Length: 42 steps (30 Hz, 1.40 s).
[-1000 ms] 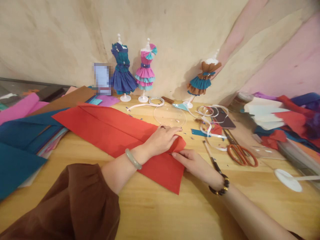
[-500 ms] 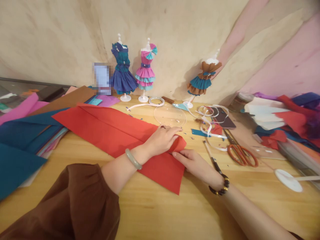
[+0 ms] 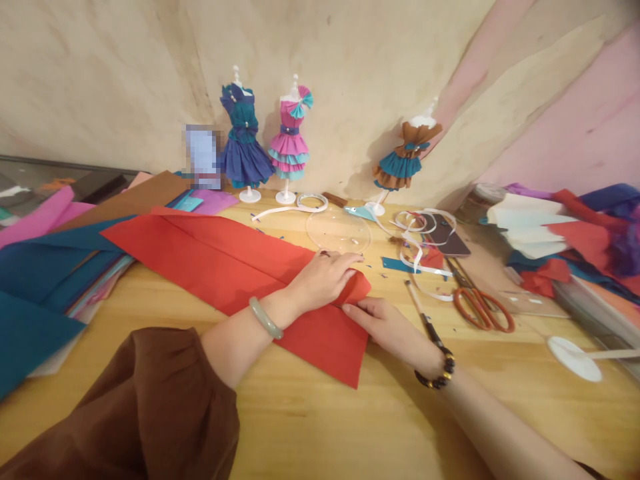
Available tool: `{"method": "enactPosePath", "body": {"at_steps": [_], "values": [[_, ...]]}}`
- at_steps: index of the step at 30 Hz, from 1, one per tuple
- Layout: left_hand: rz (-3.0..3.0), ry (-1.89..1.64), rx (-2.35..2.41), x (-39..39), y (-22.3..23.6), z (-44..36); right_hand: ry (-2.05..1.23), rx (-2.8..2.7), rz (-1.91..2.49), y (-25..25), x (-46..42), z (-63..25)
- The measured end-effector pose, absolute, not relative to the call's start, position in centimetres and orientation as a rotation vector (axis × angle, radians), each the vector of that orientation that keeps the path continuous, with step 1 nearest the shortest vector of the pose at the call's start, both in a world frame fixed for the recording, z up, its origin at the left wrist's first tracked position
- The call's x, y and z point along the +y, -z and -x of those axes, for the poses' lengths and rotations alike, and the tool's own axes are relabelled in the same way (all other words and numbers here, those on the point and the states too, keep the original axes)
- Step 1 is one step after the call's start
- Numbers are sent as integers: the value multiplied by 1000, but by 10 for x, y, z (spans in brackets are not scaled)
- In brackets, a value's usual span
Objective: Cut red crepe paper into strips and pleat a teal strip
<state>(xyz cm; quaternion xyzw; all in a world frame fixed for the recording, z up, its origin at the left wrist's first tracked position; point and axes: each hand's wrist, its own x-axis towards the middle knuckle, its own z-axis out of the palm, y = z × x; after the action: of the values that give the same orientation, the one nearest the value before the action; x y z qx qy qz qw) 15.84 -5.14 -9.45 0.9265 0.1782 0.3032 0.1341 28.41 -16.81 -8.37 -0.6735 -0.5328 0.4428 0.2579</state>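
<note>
A large sheet of red paper (image 3: 200,267) lies slantwise on the wooden table, with a long crease and its right end folded over. My left hand (image 3: 320,277) rests across the folded part, fingers stretched out and pointing right. Just below and to the right, my right hand (image 3: 385,327) pinches the edge of the fold between thumb and fingers. The tips of some right-hand fingers are hidden under the paper. A slim pen-like tool (image 3: 425,313) with a black grip lies beyond my right wrist.
Three small dress forms in paper dresses (image 3: 245,143) stand at the back. Orange-handled scissors (image 3: 483,310), white ribbon (image 3: 413,250) and a dark phone (image 3: 447,233) lie to the right. Coloured sheets (image 3: 45,287) are stacked left. A pinkish, arm-like shape (image 3: 475,67) extends behind the right form.
The whole view has shifted very slightly. Both hands keep their places on the red paper, and nothing else has visibly moved.
</note>
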Motion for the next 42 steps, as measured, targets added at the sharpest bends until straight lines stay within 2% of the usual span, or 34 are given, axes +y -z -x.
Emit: {"method": "enactPosePath", "body": {"at_steps": [12,18,26,37,42], "values": [[-2682,-866,528,-52,93,-158,-1204,-1451,1820,83,-169,-285],[-2653,-885,576,-53,92,-158,-1333,-1439,1793,83,-171,-301],[-2634,-869,573,-52,95,-157,-1489,-1569,1870,52,-180,-342],[-2372,-990,416,-53,91,-155,-1539,-935,1645,67,-172,-333],[-2219,-871,361,-54,90,-157,-1528,-943,1524,75,-171,-322]]}}
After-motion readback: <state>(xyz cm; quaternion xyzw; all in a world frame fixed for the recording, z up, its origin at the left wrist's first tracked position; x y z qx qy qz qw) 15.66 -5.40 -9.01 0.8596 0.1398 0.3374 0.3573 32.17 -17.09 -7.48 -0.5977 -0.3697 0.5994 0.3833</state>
